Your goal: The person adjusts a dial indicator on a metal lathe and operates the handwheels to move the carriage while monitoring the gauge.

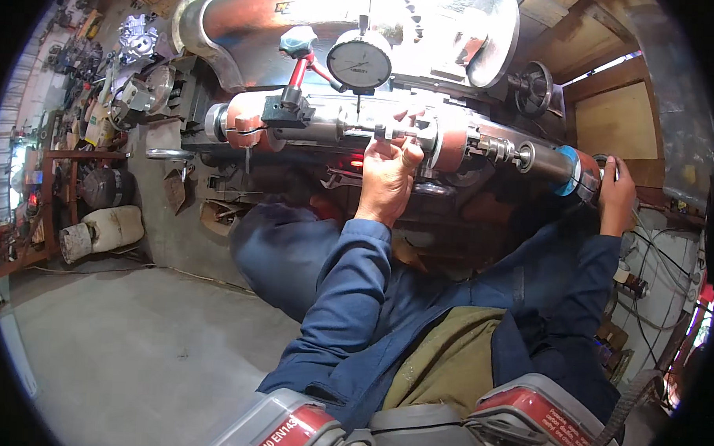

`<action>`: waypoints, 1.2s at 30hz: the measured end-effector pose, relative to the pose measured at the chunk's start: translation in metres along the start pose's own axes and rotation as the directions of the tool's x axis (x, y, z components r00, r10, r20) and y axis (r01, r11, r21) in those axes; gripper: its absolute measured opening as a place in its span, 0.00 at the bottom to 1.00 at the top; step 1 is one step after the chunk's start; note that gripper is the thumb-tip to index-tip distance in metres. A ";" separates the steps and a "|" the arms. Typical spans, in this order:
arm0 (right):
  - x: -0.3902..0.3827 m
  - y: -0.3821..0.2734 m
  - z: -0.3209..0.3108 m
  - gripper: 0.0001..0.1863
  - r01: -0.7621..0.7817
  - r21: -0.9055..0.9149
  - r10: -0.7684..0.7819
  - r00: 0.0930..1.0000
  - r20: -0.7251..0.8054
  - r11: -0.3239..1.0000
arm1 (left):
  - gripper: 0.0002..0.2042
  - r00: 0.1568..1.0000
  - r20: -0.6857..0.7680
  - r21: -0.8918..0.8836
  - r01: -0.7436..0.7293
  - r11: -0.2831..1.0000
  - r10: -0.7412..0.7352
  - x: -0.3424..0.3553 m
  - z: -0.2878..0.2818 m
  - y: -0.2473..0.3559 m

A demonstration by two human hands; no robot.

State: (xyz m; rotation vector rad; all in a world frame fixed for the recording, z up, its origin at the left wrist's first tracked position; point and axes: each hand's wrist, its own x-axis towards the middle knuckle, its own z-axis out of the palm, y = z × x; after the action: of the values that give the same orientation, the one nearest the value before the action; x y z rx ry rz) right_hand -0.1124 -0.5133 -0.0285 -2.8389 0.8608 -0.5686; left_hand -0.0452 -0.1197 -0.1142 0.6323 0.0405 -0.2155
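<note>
My left hand (389,173) reaches up to the middle of a machine, its fingers curled round a narrow steel shaft (385,133). Just above the fingers hangs a round white dial gauge (361,61), its thin stem pointing down at the shaft. A red jointed arm with a teal knob (298,42) rises from a dark block (288,110) left of the gauge. Far to the right, my right hand (616,193) grips the edge of a round wheel (601,161) at the end of the spindle housing; part of the grip is hidden.
Orange collars (452,138) flank the shaft. A handwheel (532,89) stands at the back right. To the left are a cream plastic jug (114,229), a metal chuck (159,89) and crowded shelves. Grey respirator filters (279,426) fill the lower edge. Cables hang at right.
</note>
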 end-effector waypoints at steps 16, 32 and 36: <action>-0.001 -0.005 -0.004 0.24 -0.008 -0.003 0.008 1.000 0.010 1.000 | 0.17 1.000 -0.009 -0.083 -0.021 0.996 0.020 0.001 0.005 0.000; -0.007 -0.022 -0.009 0.21 0.019 0.033 -0.018 1.000 -0.020 0.999 | 0.14 1.000 -0.017 -0.016 -0.027 1.000 0.026 0.002 0.000 -0.003; -0.008 -0.025 -0.010 0.20 0.010 0.035 -0.009 1.000 -0.025 0.999 | 0.14 0.998 -0.033 0.002 -0.047 0.999 0.047 0.002 0.004 -0.001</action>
State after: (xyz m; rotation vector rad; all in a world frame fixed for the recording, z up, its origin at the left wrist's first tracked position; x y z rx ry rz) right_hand -0.1097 -0.4884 -0.0167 -2.8118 0.8339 -0.6156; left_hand -0.0432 -0.1230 -0.1117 0.6371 0.0570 -0.1594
